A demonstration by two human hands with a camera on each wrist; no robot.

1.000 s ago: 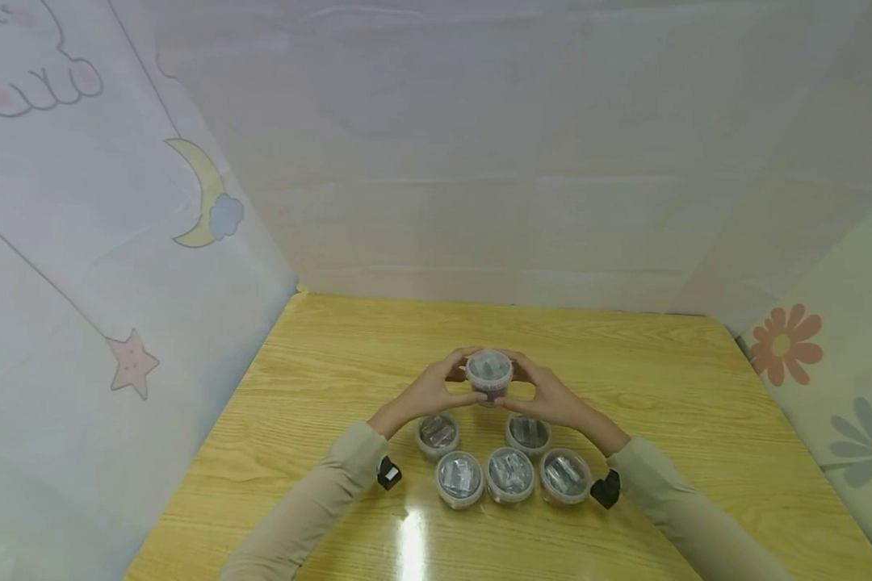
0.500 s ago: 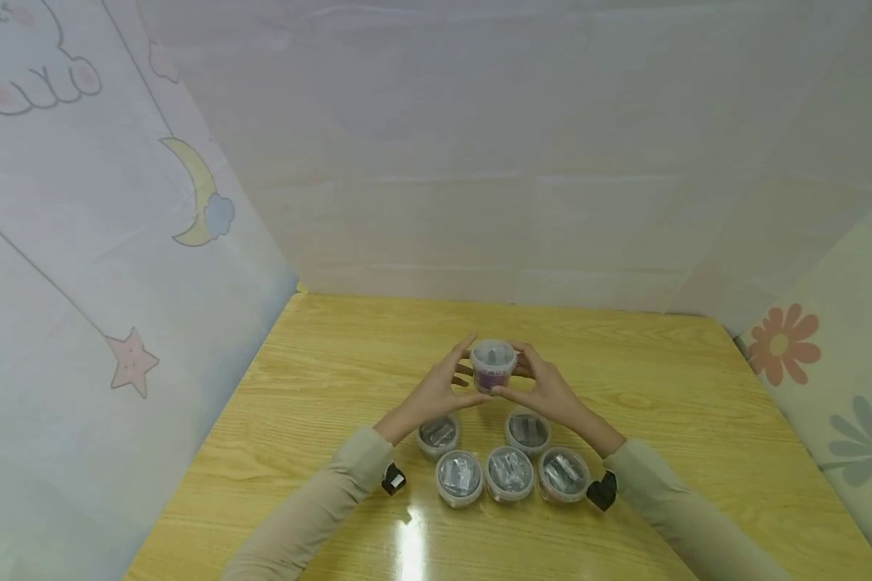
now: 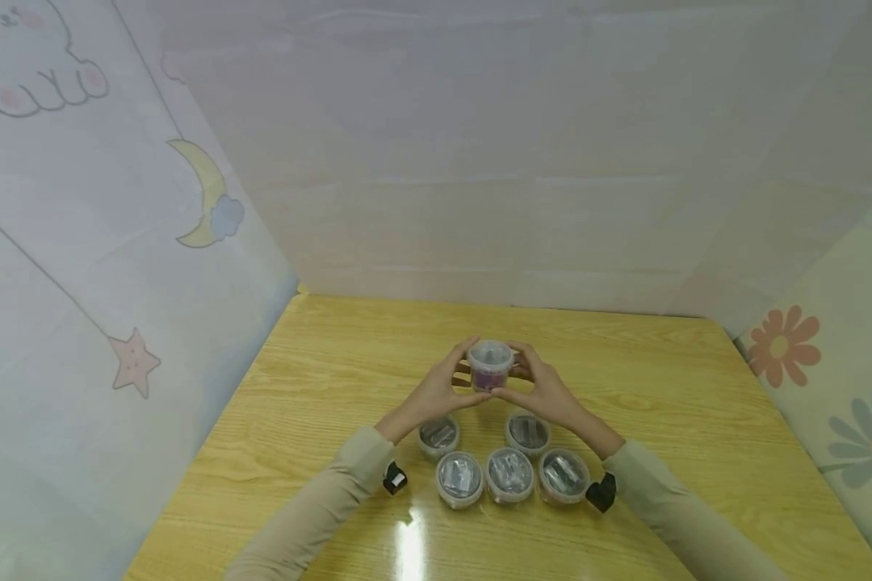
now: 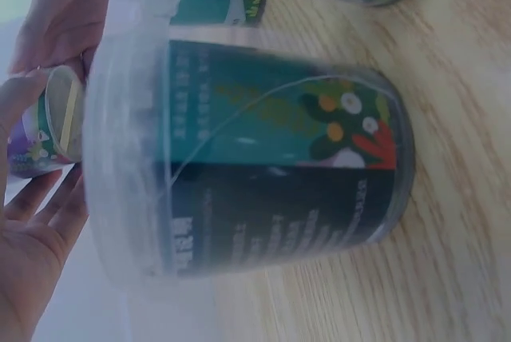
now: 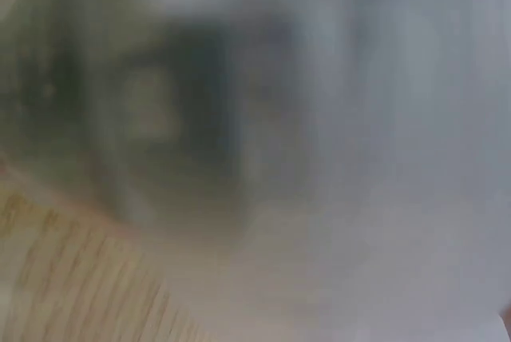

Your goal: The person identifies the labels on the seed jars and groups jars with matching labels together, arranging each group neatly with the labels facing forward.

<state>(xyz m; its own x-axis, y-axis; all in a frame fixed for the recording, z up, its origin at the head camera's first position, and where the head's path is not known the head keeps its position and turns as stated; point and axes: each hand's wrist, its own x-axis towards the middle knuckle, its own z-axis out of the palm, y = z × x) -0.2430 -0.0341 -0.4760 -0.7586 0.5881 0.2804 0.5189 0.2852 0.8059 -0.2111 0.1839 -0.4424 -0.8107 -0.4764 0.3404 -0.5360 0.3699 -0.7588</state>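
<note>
Both hands hold up a small round plastic tub point(image 3: 490, 367) with a clear lid and a purple label. My left hand point(image 3: 436, 389) grips its left side and my right hand point(image 3: 547, 394) its right side, with both thumbs meeting low at the front. In the left wrist view the tub point(image 4: 33, 130) is off the table, its recessed base showing between the fingers. A similar tub point(image 4: 271, 166) with a green and black label fills the middle of that view. A blurred translucent tub point(image 5: 383, 134) fills most of the right wrist view, which shows almost nothing of the hand.
Behind the forearms two lidded tubs, left point(image 3: 438, 434) and right point(image 3: 528, 432), stand on the wooden table point(image 3: 334, 339). Nearer, a row holds three more: left point(image 3: 459, 478), middle point(image 3: 510, 474) and right point(image 3: 564, 474). Patterned sheets point(image 3: 480, 161) rise around the table.
The held tub has risen slightly and tipped, so more of its purple label faces the head camera. Both hands moved with it. The tubs on the table have stayed put.
</note>
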